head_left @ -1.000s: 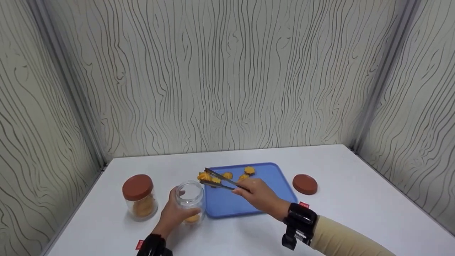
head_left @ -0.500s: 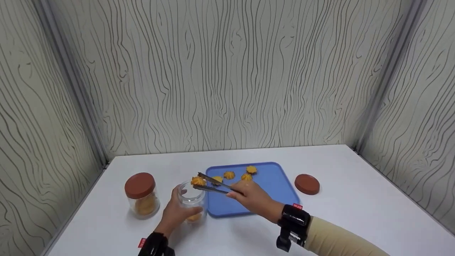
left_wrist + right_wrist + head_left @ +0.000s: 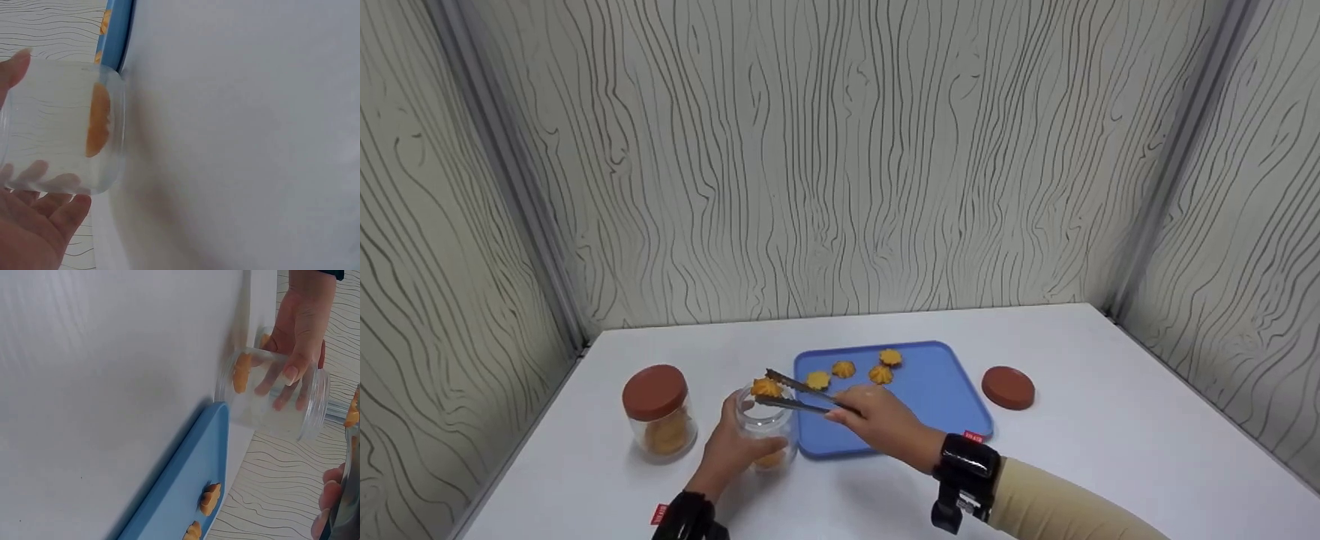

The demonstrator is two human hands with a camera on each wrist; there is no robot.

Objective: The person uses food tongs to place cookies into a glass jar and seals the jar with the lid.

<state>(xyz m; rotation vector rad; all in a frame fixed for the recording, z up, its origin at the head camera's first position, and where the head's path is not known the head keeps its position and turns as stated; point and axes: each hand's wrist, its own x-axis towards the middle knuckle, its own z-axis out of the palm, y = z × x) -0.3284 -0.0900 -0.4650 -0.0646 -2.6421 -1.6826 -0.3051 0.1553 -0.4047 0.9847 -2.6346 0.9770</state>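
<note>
My left hand (image 3: 729,448) grips a clear jar (image 3: 781,429) standing lidless beside the tray, thumb on one side and fingers round the other. A yellow-orange cookie (image 3: 99,121) lies on the jar's bottom in the left wrist view. My right hand (image 3: 883,421) holds metal tongs (image 3: 799,406), whose tips pinch a ridged cookie (image 3: 766,387) right over the jar's mouth. In the right wrist view, the tongs (image 3: 351,484) and part of their cookie (image 3: 352,410) show at the right edge.
Several cookies (image 3: 844,368) sit on a blue tray (image 3: 919,409) right of the jar. A second jar (image 3: 666,433) with cookies and a red-brown lid stands at the left. Another red-brown lid (image 3: 1008,388) lies right of the tray. Patterned walls enclose the white table (image 3: 1057,352).
My right hand has carried the tongs and their cookie leftward from above the tray's left edge to over the jar's mouth. My left hand has kept its hold on the jar.
</note>
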